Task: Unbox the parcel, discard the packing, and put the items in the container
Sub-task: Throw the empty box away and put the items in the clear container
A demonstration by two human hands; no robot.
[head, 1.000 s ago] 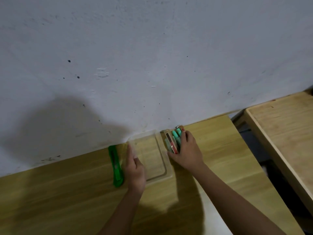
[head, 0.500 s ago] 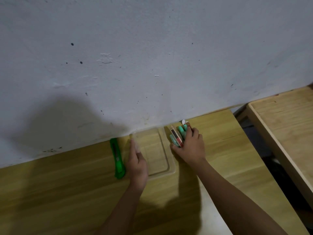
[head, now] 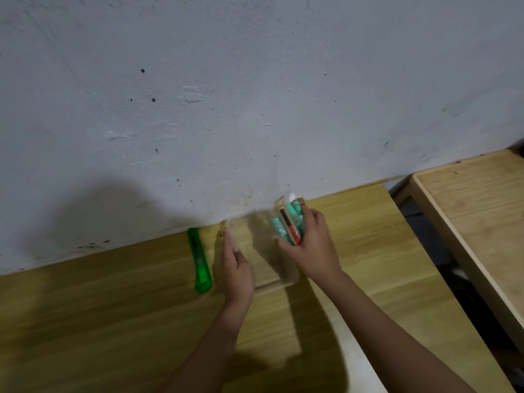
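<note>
A clear plastic container [head: 272,283] lies on the wooden table against the white wall. My left hand [head: 236,268] rests on its left rim, fingers pointing to the wall. My right hand [head: 310,245] grips a bundle of items [head: 289,225], teal pieces and a flat brown one with black and red stripes, over the container's right rim. The bundle is lifted and partly blurred.
A green utility knife [head: 200,263] lies on the table just left of my left hand. A second wooden table [head: 479,222] stands to the right across a dark gap. The wall [head: 255,95] rises right behind the container.
My right hand has lifted the bundle off the table and moved it left over the container's right rim. My left hand stays on the left rim.
</note>
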